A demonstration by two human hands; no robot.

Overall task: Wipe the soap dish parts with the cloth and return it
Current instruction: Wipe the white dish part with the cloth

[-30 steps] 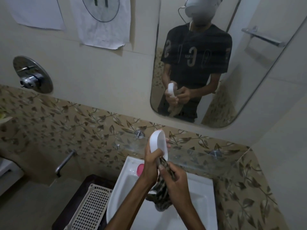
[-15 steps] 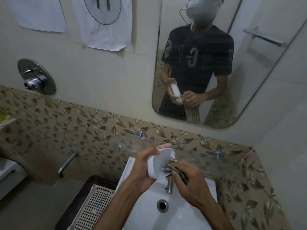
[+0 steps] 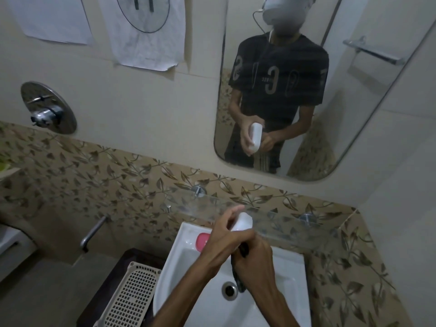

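Observation:
My left hand (image 3: pixel 221 239) grips a white soap dish part (image 3: pixel 243 221) over the back of the white sink (image 3: pixel 290 274). My right hand (image 3: pixel 256 263) sits just under it, its fingers curled round a dark patterned cloth (image 3: pixel 238 277) that hangs down toward the drain (image 3: pixel 229 290). The cloth touches the lower end of the dish part. A pink soap bar (image 3: pixel 201 240) lies on the sink's back left corner. Much of the dish part is hidden behind my left hand.
A glass shelf (image 3: pixel 283 220) runs along the wall just behind my hands. A mirror (image 3: pixel 306 90) above reflects the person holding the dish part. A white perforated basket (image 3: pixel 132 296) stands left of the sink. A chrome shower valve (image 3: pixel 47 107) is on the left wall.
The dish part went from upright to tilted and lower over the sink. My right hand slid under my left hand with the cloth. The camera view dipped and showed more of the basin.

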